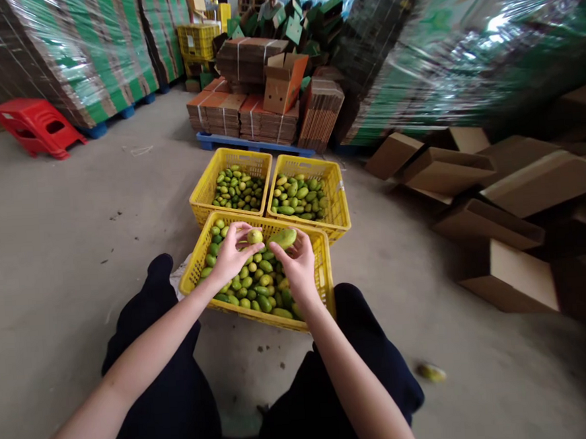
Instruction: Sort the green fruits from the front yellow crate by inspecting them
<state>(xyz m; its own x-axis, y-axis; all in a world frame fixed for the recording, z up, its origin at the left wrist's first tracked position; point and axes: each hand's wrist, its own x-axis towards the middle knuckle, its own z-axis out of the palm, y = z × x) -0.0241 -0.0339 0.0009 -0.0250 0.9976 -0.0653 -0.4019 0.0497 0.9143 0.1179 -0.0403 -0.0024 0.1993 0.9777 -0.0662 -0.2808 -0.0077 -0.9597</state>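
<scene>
My left hand (234,253) holds a small round yellow-green fruit (255,236) between thumb and fingers. A longer green fruit (283,238) is gripped in my right hand (299,259), just beside the first one. Both hands are above the near yellow crate (257,320), which holds many green and yellowish fruits. Behind it stand two more yellow crates, the left one (202,197) with small green fruits and the right one (340,203) with larger green and yellow fruits.
Flattened cartons (268,123) are stacked on a blue pallet (255,144) ahead. Open cardboard boxes (517,272) lie at the right. A red stool (38,127) stands at the left. One fruit (431,372) lies on the floor. A person (271,5) is at the back.
</scene>
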